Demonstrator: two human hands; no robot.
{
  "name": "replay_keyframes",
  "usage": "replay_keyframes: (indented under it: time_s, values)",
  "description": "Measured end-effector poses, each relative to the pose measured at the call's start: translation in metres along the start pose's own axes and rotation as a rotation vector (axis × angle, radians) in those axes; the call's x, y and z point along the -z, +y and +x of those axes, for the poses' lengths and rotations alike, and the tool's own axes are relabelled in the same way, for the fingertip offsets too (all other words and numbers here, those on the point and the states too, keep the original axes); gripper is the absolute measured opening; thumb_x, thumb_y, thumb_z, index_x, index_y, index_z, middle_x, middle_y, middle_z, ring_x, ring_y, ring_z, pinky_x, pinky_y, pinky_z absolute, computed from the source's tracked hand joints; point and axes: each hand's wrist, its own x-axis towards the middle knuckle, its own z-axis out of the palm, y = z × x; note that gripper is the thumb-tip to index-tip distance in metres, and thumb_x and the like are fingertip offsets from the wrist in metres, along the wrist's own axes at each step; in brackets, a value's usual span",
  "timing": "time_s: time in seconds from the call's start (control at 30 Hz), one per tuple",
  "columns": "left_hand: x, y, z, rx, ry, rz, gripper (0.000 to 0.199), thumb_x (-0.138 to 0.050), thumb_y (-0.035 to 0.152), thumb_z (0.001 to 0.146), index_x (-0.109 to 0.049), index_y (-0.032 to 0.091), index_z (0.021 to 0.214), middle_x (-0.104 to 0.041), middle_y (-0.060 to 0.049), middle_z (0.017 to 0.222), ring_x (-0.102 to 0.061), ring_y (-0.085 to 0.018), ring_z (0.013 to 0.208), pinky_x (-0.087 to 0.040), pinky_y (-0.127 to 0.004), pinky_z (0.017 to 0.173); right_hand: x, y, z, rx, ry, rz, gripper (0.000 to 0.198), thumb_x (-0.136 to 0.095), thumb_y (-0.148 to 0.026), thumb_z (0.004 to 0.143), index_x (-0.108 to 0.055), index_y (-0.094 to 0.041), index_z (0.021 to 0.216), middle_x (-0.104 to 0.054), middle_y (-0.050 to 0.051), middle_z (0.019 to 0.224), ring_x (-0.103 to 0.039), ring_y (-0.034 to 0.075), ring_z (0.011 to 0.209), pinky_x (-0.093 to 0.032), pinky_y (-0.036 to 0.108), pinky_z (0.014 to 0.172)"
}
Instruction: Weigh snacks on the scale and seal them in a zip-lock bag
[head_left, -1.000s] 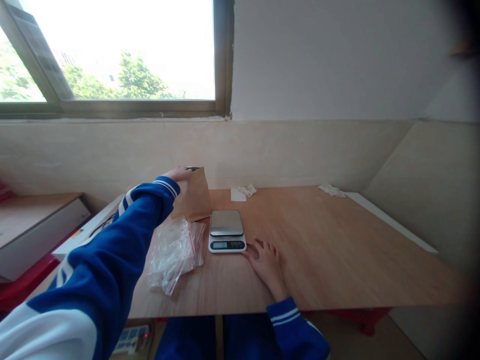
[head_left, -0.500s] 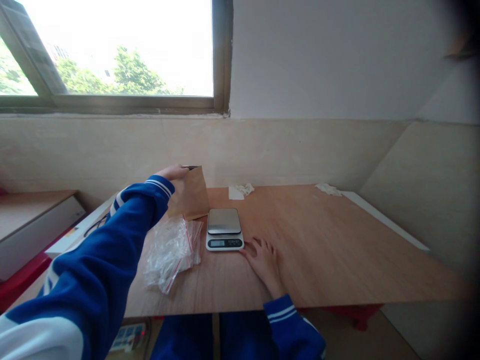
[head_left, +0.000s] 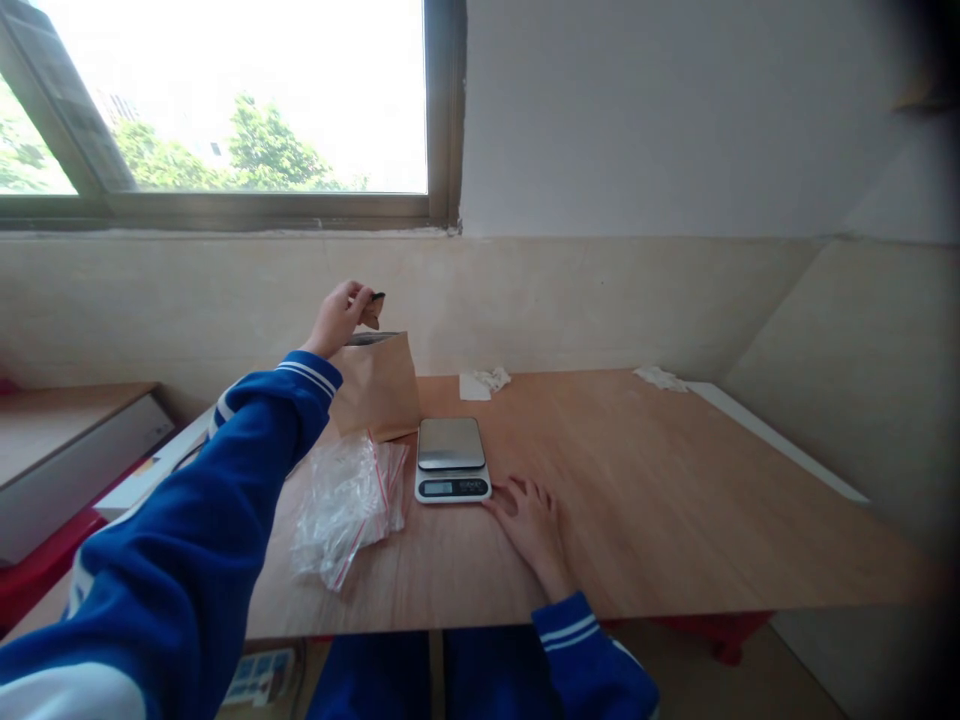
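Above the mouth of the brown paper bag (head_left: 379,390), my left hand (head_left: 341,315) pinches a small brown piece with a dark edge (head_left: 372,311); its exact kind is unclear. The bag stands upright with its top open, and its contents are hidden. My right hand (head_left: 531,525) lies on the table with fingers spread, the thumb at the front right corner of the kitchen scale (head_left: 451,450). Nothing lies on the scale's metal plate, and its display digits are too small to read. Left of the scale is a pile of clear zip bags (head_left: 349,510) with red seal lines.
The wooden table (head_left: 637,510) reaches to the tiled wall at the back. A white paper with a crumpled tissue (head_left: 484,383) lies by that wall, and another crumpled tissue (head_left: 660,378) sits farther right. A wood-topped box (head_left: 67,430) stands at the left.
My left hand has risen from the mouth of the paper bag, and a small brown piece now shows in its fingers. My right hand stays by the scale.
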Motion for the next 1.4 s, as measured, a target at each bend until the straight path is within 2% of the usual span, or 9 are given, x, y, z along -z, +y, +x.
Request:
replay_keyframes:
  time_s: [0.13,0.23,0.43,0.63,0.8,0.93,1.07,1.2,1.4]
  values:
    - [-0.013,0.025,-0.013,-0.161,-0.051,-0.074,0.035,-0.042,0.048,0.089,-0.058,0.017,0.095,-0.064,-0.004,0.078,-0.061,-0.013,0.065,-0.048,-0.025,0.064,0.000,-0.001,-0.001,0.005,0.033,0.012,0.033,-0.054,-0.055,0.083,-0.065,-0.035,0.107,-0.058,0.003,0.121,-0.048,0.025,0.111,-0.031,0.041,0.094]
    - [-0.042,0.033,-0.038,-0.224,-0.154,-0.101,0.035,-0.041,0.047,0.090,-0.060,0.017,0.095,-0.064,-0.006,0.091,-0.063,-0.013,0.070,-0.049,-0.025,0.068,-0.001,0.000,-0.002,0.020,0.042,0.017,0.034,-0.053,-0.055,0.083,-0.065,-0.034,0.107,-0.058,0.003,0.120,-0.049,0.025,0.110,-0.031,0.040,0.094]
    - [-0.119,0.005,-0.108,-0.254,-0.456,0.151,0.027,-0.050,0.041,0.087,-0.067,0.021,0.090,-0.063,-0.006,0.095,-0.062,-0.018,0.086,-0.047,-0.027,0.077,-0.003,0.001,0.000,0.031,0.026,-0.015,0.038,-0.052,-0.056,0.084,-0.064,-0.033,0.110,-0.057,0.005,0.121,-0.049,0.024,0.109,-0.033,0.038,0.091]
    - [-0.153,-0.018,-0.149,-0.127,-0.477,0.205,0.022,-0.049,0.032,0.088,-0.066,0.020,0.093,-0.064,-0.008,0.098,-0.063,-0.018,0.089,-0.047,-0.028,0.080,-0.004,0.002,0.001,0.042,0.036,-0.025,0.038,-0.050,-0.058,0.084,-0.065,-0.033,0.109,-0.058,0.005,0.119,-0.050,0.024,0.107,-0.033,0.039,0.091]
    - [-0.146,-0.014,-0.151,-0.155,-0.527,0.253,0.021,-0.055,0.037,0.084,-0.065,0.022,0.094,-0.066,-0.005,0.098,-0.062,-0.020,0.090,-0.045,-0.031,0.083,-0.004,0.002,0.001,0.034,0.027,-0.008,0.038,-0.051,-0.058,0.084,-0.065,-0.033,0.109,-0.058,0.005,0.119,-0.050,0.024,0.107,-0.033,0.038,0.090]
    - [-0.131,-0.001,-0.142,-0.177,-0.467,0.318,0.029,-0.039,0.038,0.091,-0.062,0.022,0.101,-0.063,-0.008,0.106,-0.059,-0.022,0.098,-0.040,-0.036,0.088,-0.003,0.001,0.000,0.030,0.023,0.008,0.038,-0.051,-0.058,0.083,-0.065,-0.034,0.109,-0.058,0.005,0.120,-0.049,0.025,0.108,-0.033,0.040,0.091]
    - [-0.104,0.020,-0.120,-0.223,-0.144,0.412,0.027,-0.034,0.028,0.092,-0.057,0.021,0.106,-0.057,-0.010,0.115,-0.054,-0.022,0.106,-0.038,-0.036,0.090,-0.003,0.001,0.000,0.036,0.025,0.016,0.038,-0.050,-0.058,0.084,-0.064,-0.034,0.110,-0.057,0.004,0.121,-0.049,0.024,0.110,-0.032,0.040,0.092]
    - [-0.069,0.028,-0.085,-0.139,0.171,0.527,0.030,-0.035,0.032,0.092,-0.053,0.017,0.110,-0.056,-0.013,0.111,-0.053,-0.024,0.105,-0.038,-0.036,0.092,-0.002,0.000,-0.001,0.025,0.025,0.007,0.038,-0.051,-0.057,0.084,-0.064,-0.034,0.110,-0.057,0.004,0.121,-0.049,0.024,0.109,-0.032,0.040,0.093]
    - [-0.033,0.002,-0.046,0.003,-0.093,0.648,0.030,-0.033,0.029,0.091,-0.059,0.016,0.094,-0.064,-0.014,0.097,-0.060,-0.025,0.095,-0.042,-0.034,0.082,-0.001,0.000,-0.001,0.018,0.014,0.010,0.038,-0.051,-0.058,0.083,-0.065,-0.033,0.110,-0.057,0.005,0.121,-0.048,0.025,0.111,-0.032,0.040,0.093]
